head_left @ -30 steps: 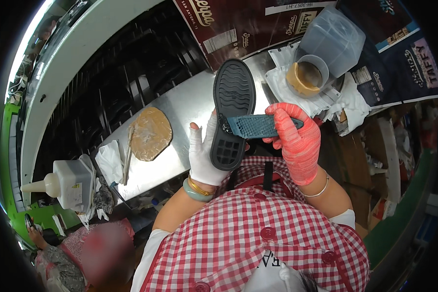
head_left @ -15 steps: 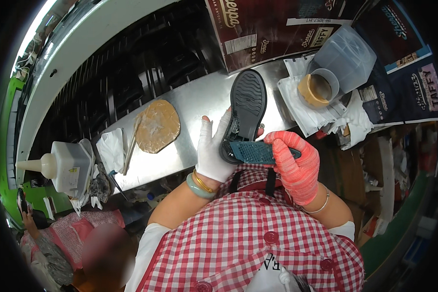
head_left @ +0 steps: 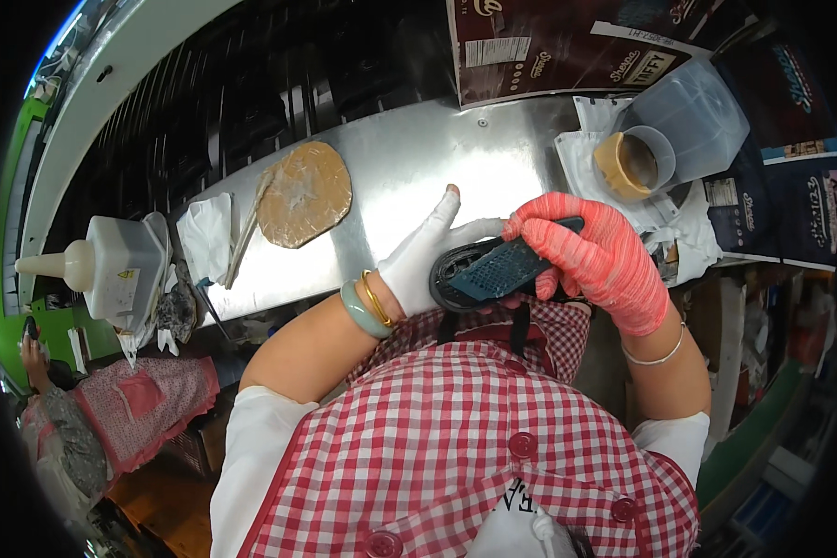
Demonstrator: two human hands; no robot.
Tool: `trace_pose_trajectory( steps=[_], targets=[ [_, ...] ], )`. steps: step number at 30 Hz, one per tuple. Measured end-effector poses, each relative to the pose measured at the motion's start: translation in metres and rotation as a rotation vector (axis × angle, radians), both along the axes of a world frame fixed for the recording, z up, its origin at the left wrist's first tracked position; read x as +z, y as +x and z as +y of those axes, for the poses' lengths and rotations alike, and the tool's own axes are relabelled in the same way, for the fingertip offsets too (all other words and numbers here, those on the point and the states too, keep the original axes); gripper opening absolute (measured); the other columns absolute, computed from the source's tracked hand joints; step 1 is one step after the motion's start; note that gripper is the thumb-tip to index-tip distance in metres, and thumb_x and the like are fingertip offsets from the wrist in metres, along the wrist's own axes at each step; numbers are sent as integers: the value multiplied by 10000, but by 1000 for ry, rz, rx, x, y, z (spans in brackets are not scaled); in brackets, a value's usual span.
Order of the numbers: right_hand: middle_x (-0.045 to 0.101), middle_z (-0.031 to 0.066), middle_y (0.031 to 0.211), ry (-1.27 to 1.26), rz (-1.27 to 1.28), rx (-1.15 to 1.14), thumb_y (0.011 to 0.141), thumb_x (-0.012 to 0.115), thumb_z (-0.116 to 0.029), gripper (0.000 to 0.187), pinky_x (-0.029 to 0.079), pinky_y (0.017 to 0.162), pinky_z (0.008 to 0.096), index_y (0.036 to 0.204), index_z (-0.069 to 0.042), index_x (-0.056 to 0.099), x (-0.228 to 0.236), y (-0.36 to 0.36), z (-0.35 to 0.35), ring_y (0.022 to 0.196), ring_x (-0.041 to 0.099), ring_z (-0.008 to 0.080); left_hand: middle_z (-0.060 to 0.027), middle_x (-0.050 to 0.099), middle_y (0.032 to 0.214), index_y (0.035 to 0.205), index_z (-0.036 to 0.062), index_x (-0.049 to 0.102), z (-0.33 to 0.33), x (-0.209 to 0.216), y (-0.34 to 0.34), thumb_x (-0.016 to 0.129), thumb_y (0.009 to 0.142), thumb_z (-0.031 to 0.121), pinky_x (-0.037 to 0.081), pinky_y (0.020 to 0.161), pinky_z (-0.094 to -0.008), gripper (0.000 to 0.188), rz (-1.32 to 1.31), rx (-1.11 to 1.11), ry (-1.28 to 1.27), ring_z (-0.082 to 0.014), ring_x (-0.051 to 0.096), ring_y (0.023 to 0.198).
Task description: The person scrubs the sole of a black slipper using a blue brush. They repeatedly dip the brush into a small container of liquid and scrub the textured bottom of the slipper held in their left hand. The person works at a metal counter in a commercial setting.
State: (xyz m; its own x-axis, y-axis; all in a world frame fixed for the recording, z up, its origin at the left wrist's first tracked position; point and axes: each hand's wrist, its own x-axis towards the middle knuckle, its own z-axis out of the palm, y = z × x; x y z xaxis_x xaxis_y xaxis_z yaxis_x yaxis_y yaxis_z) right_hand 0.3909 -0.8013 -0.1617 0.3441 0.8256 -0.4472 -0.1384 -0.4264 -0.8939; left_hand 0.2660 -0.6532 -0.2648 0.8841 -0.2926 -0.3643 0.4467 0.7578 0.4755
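A black shoe sole (head_left: 449, 270) is held low in front of my apron, one rounded end showing and the rest hidden under a strip and my right hand. My left hand (head_left: 414, 265), in a white glove with bare fingertips, grips the sole's left side, thumb stretched upward. Across the sole lies a dark teal strip (head_left: 502, 270) with a fine textured face. My right hand (head_left: 597, 256), in a coral knit glove, pinches the strip's far right end between thumb and fingers. Whether its lower fingers also grip the sole is hard to tell.
On the metal bench (head_left: 409, 158) lie a brown round disc (head_left: 305, 195), a stick (head_left: 247, 228) and white paper (head_left: 205, 237). A spouted bottle (head_left: 112, 270) stands left. A tape-wrapped cup (head_left: 628, 166) and clear plastic container (head_left: 693, 116) sit right. Another person (head_left: 121, 409) is at lower left.
The sole has swung from pointing away to lying sideways toward the right, its wavy tread now out of sight. My right hand has moved up and right with the strip, tilting it.
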Motion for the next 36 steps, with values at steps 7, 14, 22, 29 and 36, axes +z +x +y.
trace_pose_trajectory(
  steps=[7,14,22,29,36],
  targets=[
    [639,41,765,17,-95,158,872,575,-249,265,436,525,199,963,-6,633,6,6,17,497,529,60,-218,612,1046,1327,6,388,8,4,3,167,830,757,550,559,-314,927,56,-136,83,-316,672,763],
    [629,28,754,-52,-34,153,847,591,-239,255,423,515,197,941,-11,652,5,10,23,505,535,64,-222,614,1051,1283,-54,406,16,-7,5,259,840,732,559,444,-307,915,49,-158,42,-311,674,658],
    [641,10,788,-100,-53,97,814,625,-323,301,361,452,162,907,-40,671,-16,29,-11,532,552,43,-256,630,980,1304,-94,388,28,-8,4,177,823,768,546,494,-316,1009,-1,-280,75,-317,674,675],
    [642,13,762,86,-12,-138,842,625,-296,288,395,480,151,928,-25,668,-33,40,-50,558,569,51,-286,556,1144,1271,-135,395,35,-26,3,330,930,545,582,633,-424,764,36,-88,39,-330,657,838],
    [643,-3,774,478,-306,-700,893,595,-374,364,362,465,130,999,-29,638,-17,73,-82,540,543,15,-214,369,1381,1385,3,312,49,-14,-5,503,861,189,225,1094,-510,587,-395,479,187,-365,320,1297]
  ],
)
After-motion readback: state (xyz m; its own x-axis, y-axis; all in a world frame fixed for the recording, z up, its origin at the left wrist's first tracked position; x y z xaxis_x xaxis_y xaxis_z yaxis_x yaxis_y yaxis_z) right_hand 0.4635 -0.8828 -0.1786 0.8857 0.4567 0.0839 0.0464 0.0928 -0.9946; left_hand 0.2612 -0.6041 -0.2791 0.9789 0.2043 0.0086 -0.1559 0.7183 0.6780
